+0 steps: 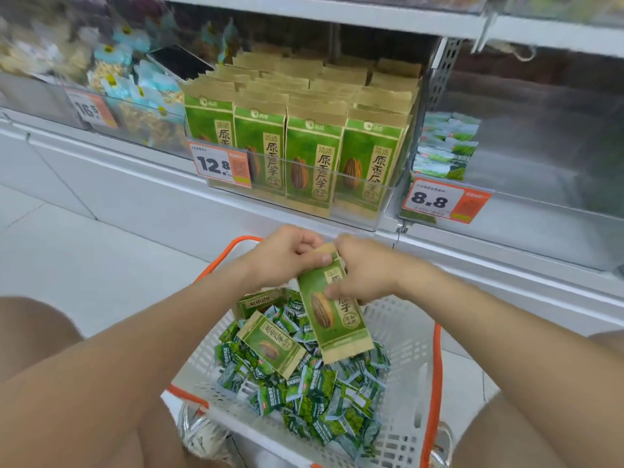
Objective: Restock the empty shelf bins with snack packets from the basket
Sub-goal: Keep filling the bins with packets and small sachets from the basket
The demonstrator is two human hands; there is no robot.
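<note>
**Seed packet held above the basket, both hands on it**

The tall green seed packet [332, 305] hangs tilted between the two hands. The left hand [287, 256] pinches its kraft top edge with curled fingers [314, 256]. The right hand [364, 271] grips the middle, thumb laid across the printed face. Below the fingers sits the white basket [405, 332], holding a heap of small green packets [320, 393] and a second seed packet [270, 342] lying flat on top.

Beyond the fingertips, the seed bin [304, 146] looks packed to its clear front. Pushing one more in could crumple it or knock a front row forward. Past the right-hand fingers stands a sparse bin [445, 146] with only a few small packets — dropping the seed packet there would be a misplacement. The grip is only a top pinch and a one-sided hold, so shifting hands carelessly could let the packet slide back into the basket.
</note>
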